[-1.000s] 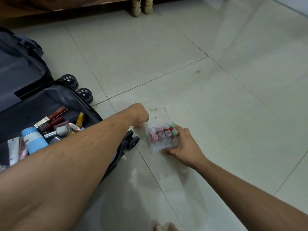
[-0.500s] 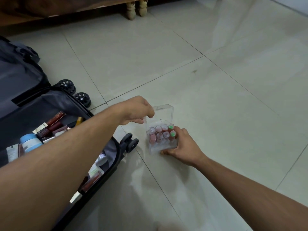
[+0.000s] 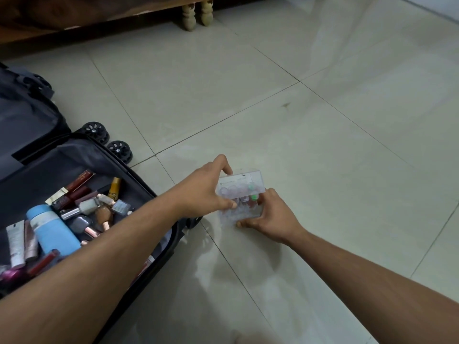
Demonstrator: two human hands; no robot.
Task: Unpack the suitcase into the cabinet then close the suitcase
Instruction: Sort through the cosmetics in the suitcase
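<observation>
Both my hands held the clear plastic box [image 3: 239,198] on the floor [image 3: 323,150] just right of the suitcase [image 3: 82,155]: my left hand [image 3: 207,188] had its grip clamped on the lid, thumb at the near left corner and forefinger over the far edge, while my right hand [image 3: 270,216] gripped the box's near right side with fingers curled under it. Small bottles with pink and green caps stood inside the box, blurred through the lid. The suitcase lay open beside my left forearm, with a blue bottle [image 3: 51,229], tubes and other cosmetics in it.
</observation>
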